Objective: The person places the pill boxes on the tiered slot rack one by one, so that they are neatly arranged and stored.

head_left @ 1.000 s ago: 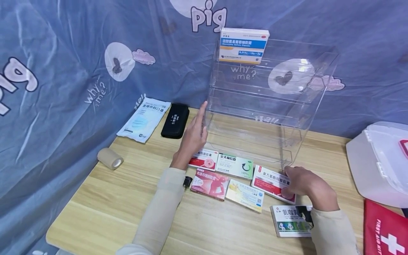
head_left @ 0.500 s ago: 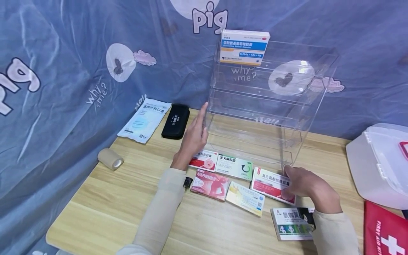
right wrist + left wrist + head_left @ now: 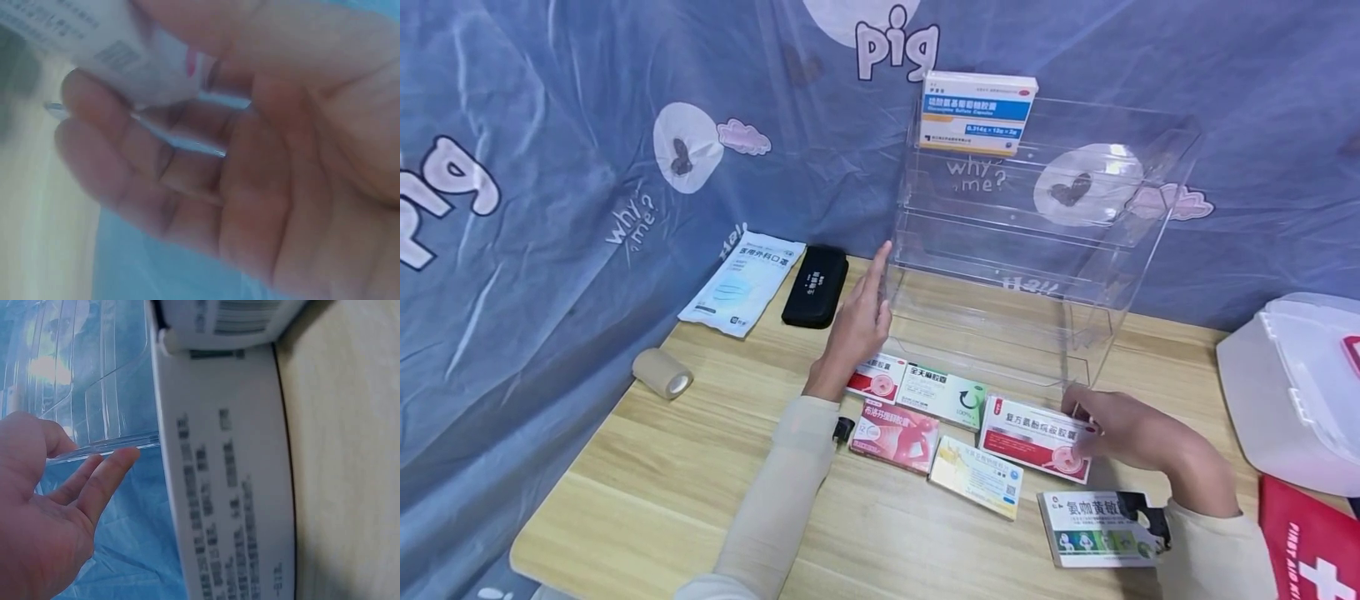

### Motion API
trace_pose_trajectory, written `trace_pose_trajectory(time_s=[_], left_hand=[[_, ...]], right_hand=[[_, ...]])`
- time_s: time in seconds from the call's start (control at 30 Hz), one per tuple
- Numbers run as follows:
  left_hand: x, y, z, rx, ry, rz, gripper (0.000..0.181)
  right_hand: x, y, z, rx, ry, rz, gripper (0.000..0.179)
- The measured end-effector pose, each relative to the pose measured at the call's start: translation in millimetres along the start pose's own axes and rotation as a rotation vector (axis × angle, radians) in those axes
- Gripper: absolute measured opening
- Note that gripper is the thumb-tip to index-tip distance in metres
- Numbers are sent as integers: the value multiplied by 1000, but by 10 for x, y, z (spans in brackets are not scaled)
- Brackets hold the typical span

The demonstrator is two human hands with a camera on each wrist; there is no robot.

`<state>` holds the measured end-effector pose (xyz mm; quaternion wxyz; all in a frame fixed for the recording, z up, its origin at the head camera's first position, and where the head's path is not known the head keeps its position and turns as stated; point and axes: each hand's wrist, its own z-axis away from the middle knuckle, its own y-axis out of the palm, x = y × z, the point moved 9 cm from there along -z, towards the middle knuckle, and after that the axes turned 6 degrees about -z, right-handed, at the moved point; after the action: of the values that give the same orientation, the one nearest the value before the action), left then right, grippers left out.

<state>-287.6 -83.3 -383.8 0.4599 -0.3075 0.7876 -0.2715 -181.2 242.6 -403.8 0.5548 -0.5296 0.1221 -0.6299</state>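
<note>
A clear stepped display rack (image 3: 1000, 333) stands on the table, and my left hand (image 3: 856, 329) pinches its left side panel between thumb and fingers. My right hand (image 3: 1123, 429) grips the right end of a red-and-white medicine box (image 3: 1033, 440) in front of the rack's lowest tier. Left of that box come a green-and-white medicine box (image 3: 943, 393) and another red-and-white box (image 3: 876, 379), partly hidden by my left wrist. In the right wrist view, the held box (image 3: 119, 56) lies between my thumb and fingers. A white-and-blue medicine box (image 3: 977, 112) sits on the top tier.
Nearer me lie a pink box (image 3: 895, 435), a yellow-and-white box (image 3: 976, 477) and a green-and-white box (image 3: 1097, 529). A tan bandage roll (image 3: 661, 372), mask packet (image 3: 741, 283) and black case (image 3: 815, 286) are leftward. A white bin (image 3: 1292, 383) and red first-aid pouch (image 3: 1307, 533) stand rightward.
The held red-and-white box has slid a little left, and the green-and-white box beside it has shifted left too. My right wrist has swung outward to the right. The left hand stays on the rack.
</note>
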Motion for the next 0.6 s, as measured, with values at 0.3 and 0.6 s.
trace_pose_trajectory(time_s=[0.3,0.6], left_hand=[[5,3,10,1,-2,-3,87],[-1,4,10,-1,-1,-4,86]], right_hand=[[228,-173,127,-164,-257,0,43],[326,-319,179,-273,-328,4,43]])
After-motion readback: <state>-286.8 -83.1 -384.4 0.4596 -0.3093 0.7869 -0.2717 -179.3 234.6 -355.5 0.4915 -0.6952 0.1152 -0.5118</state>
